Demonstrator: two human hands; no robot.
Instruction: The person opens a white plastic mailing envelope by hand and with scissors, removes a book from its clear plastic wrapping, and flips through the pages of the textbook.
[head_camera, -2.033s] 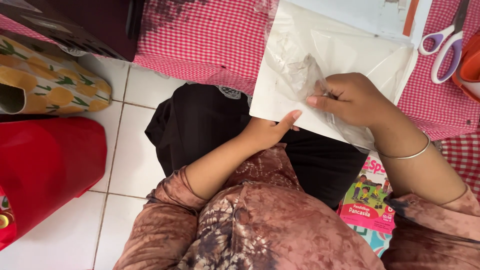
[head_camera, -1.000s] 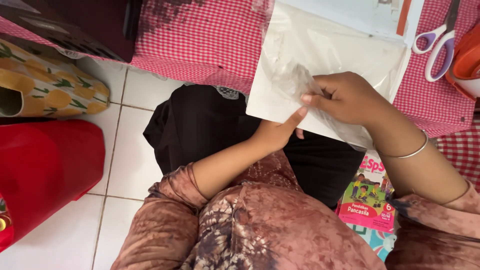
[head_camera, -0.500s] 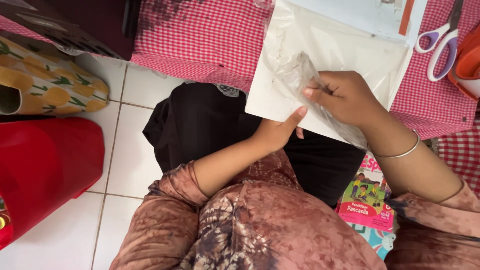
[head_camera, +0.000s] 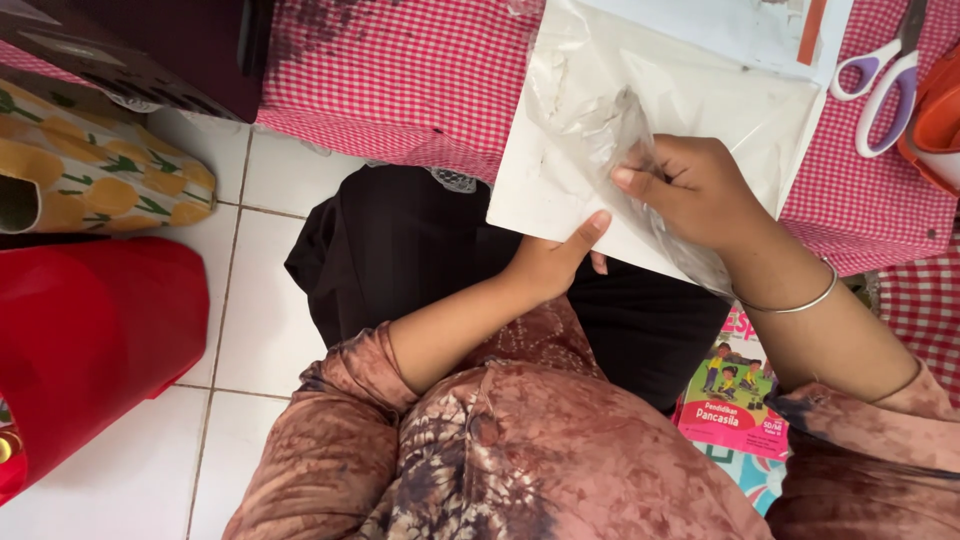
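Head view: left hand (head_camera: 545, 262) pinches the white book's (head_camera: 545, 190) near edge, propping it off the checkered cloth's (head_camera: 400, 80) front edge, while right hand (head_camera: 700, 190) grips the clear plastic cover (head_camera: 600, 125) over it.

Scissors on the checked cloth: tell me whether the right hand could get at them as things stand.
Probably yes, once it lets go. The right hand is pinching the clear plastic wrap on the white book; the scissors lie uncovered just beyond.
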